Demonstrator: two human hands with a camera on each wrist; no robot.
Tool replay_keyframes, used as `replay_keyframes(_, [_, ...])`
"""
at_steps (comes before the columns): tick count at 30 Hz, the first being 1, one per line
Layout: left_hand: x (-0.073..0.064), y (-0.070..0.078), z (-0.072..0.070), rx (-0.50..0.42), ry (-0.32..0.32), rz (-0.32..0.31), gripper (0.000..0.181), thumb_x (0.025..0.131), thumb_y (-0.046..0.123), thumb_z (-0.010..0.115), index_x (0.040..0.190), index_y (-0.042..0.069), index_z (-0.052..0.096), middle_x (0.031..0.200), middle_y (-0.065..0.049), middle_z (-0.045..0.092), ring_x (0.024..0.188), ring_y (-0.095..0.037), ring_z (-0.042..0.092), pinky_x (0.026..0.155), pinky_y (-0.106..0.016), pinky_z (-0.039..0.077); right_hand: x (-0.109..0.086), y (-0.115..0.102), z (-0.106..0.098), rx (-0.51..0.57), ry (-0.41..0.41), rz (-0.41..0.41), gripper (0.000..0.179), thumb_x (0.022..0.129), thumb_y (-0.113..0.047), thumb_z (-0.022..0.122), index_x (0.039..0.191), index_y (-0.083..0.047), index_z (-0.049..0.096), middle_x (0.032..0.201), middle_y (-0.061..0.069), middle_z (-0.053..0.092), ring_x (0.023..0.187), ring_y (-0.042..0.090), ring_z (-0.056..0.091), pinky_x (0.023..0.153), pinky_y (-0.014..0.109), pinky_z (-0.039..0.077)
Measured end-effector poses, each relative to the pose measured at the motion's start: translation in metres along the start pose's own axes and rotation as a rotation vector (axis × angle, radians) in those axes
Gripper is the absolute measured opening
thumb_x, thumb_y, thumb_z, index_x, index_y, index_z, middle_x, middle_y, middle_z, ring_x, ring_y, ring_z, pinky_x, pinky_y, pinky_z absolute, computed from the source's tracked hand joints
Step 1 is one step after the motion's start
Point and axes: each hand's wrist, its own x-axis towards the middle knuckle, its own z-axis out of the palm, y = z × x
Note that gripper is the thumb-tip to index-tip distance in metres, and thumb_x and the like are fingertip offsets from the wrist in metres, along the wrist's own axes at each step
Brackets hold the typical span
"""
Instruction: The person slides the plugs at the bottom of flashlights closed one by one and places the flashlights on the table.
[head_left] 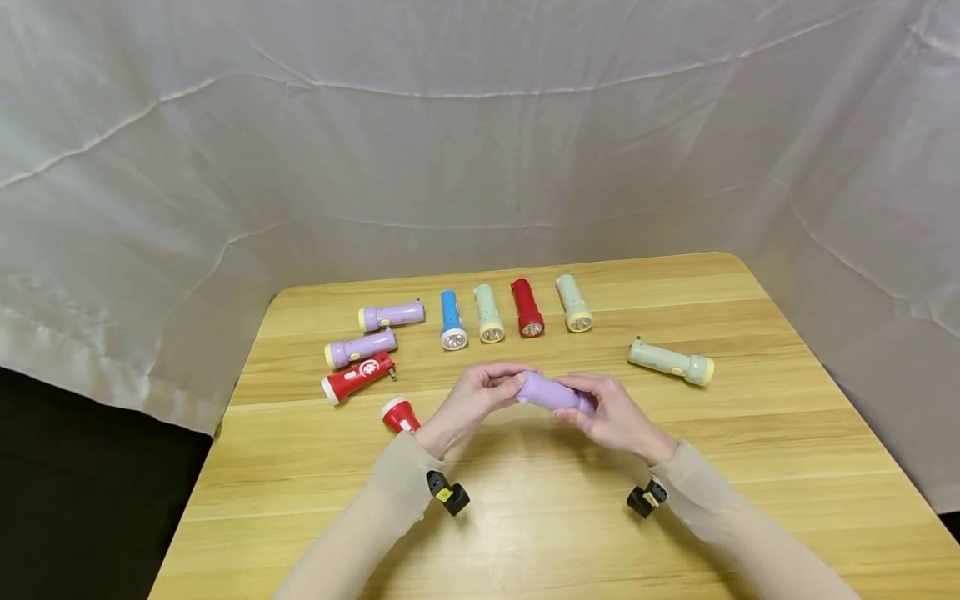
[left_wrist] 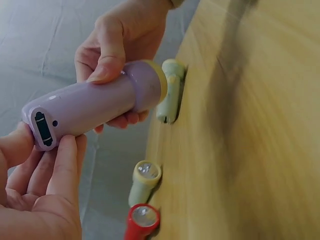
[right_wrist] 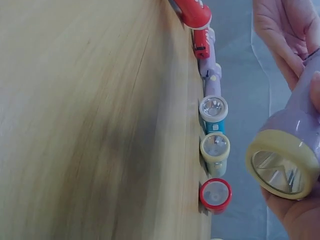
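Head looks down; close wrist views share the held flashlight (left_wrist: 95, 106).

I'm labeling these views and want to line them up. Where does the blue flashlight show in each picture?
Head: the blue flashlight lies just left of center, about mid-height, its lens end nearer the person.
Left wrist: not in this picture.
Right wrist: right of center, about mid-height, its white-rimmed lens toward the camera.
Shared landmark: the held purple flashlight, between left hand and right hand.
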Motion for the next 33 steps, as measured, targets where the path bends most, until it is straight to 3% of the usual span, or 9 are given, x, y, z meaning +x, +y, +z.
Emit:
replay_keyframes(7, [0.0014,0.0059,-0.0029,0.158,-0.004,0.083,0.038,0.107,0.021,0.051,0.136,-0.001,0.06,0.138,-0.019,0.063,0.125,-0.027,0.063,0.104,-0.031,0.054,0.0011,-0.0003,-0.0001,0.004,0.042,-0.021,0.039,0.084,-0.003,0.078,0.122,0.001,0.069,0.114,0.015,0.075,0.093,0.023,0.069,0.08,0.026,0.055])
replay_keyframes(11, [0.0014,0.0058,-0.0042,0.192,-0.013,0.1,0.039,0.107,0.021,0.049,0.138,-0.002,0.058,0.139,-0.019,0.062,0.127,-0.03,0.062,0.105,-0.031,0.053,0.0013,-0.001,0.0005,0.009,0.056,-0.046,0.039,0.084,-0.002,0.078,0.122,0.001,0.069,0.113,0.016,0.074,0.093,0.022,0.069,0.08,0.026,0.056])
replay_keyframes(19, [0.0006,0.0034,-0.0067,0.179,-0.067,0.088,0.04,0.107,0.021,0.048,0.142,0.003,0.055,0.144,-0.015,0.06,0.125,-0.023,0.062,0.109,-0.036,0.051,0.0009,0.0014,0.0049,0.028,0.077,-0.091,0.039,0.083,0.001,0.077,0.121,0.001,0.068,0.109,0.014,0.075,0.09,0.018,0.069,0.077,0.026,0.057])
replay_keyframes(28, [-0.0004,0.0036,-0.0071,0.161,-0.073,0.065,0.038,0.107,0.023,0.05,0.141,0.009,0.059,0.146,-0.01,0.059,0.12,-0.015,0.06,0.109,-0.036,0.048,-0.001,0.0,0.0039,0.041,0.046,-0.063,0.039,0.087,-0.006,0.076,0.125,0.0,0.067,0.114,0.014,0.074,0.094,0.019,0.069,0.082,0.026,0.057])
replay_keyframes(33, [-0.0004,0.0041,-0.0073,0.103,-0.099,0.055,0.037,0.106,0.02,0.05,0.14,0.007,0.059,0.146,-0.011,0.059,0.121,-0.016,0.06,0.11,-0.037,0.049,-0.002,-0.0011,0.0027,0.031,0.036,-0.063,0.039,0.088,-0.007,0.076,0.125,0.001,0.067,0.116,0.016,0.074,0.097,0.023,0.07,0.084,0.027,0.058])
